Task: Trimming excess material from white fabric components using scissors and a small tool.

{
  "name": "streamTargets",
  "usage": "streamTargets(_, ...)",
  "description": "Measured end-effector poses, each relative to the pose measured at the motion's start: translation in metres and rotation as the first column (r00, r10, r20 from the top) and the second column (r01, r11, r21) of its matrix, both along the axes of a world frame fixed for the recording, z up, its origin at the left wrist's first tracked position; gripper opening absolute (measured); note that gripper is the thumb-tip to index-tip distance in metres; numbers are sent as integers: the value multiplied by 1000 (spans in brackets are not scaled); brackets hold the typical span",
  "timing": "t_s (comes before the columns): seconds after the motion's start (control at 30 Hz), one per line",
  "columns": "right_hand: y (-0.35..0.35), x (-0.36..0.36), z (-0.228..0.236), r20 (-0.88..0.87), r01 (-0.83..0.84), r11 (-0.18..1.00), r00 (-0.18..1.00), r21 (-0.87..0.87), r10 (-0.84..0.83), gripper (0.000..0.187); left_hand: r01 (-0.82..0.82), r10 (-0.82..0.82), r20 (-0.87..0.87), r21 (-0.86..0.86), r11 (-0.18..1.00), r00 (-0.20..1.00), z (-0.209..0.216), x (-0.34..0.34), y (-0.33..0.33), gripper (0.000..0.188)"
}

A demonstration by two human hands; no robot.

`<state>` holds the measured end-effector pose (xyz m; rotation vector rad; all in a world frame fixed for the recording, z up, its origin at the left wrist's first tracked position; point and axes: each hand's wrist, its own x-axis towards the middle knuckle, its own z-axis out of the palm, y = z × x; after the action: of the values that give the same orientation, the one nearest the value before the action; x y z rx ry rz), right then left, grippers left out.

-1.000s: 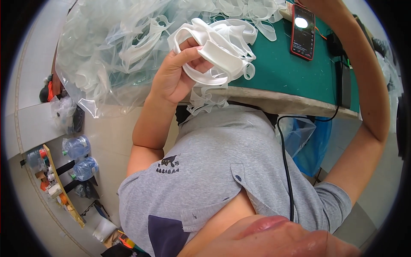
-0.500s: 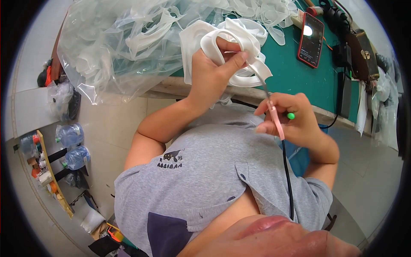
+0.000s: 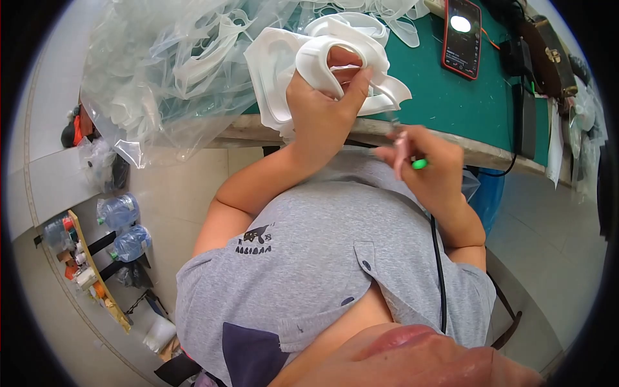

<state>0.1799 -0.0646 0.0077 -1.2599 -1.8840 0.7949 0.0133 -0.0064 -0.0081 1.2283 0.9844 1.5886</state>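
My left hand point(image 3: 325, 109) is closed round a white, soft-looking moulded piece point(image 3: 313, 64) with large openings. My fingers pass through one opening, and the thumb presses on its rim. Its wide flat side spreads to the left, over the table's front edge. In my right hand point(image 3: 438, 161) is a slim pink-handled tool point(image 3: 401, 155) with a metal tip; motion blur hides its exact kind. That tip is at the lower right end of the white piece. A bright green knob point(image 3: 419, 164) sticks out between my right fingers; what it belongs to is hidden.
Behind my left hand lies a large clear plastic bag point(image 3: 161, 84) full of translucent moulded pieces. More loose translucent pieces point(image 3: 405, 29) lie on the green tabletop point(image 3: 432, 97). A red-cased phone point(image 3: 461, 39) and a black power strip point(image 3: 526, 122) are at the right.
My right hand has moved slightly left with the pink-handled tool. The white piece has turned and shifted a little left in my left hand. The whole view has shifted slightly.
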Motion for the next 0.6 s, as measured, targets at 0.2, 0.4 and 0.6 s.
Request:
streamTargets(0.2,5,-2,6,86,159,987,983,27,-160,17,-44,45,-40,20,999,998,0,0,-2,20)
streamTargets(0.4,9,-2,-3,217,181,967,952,177,-218,13,-50,55,-99,51,997,994,-2,-1,-4,19)
streamTargets(0.6,12,0,-9,269,162,968,940,192,-210,14,39,-34,65,-84,996,997,-2,-3,-2,19)
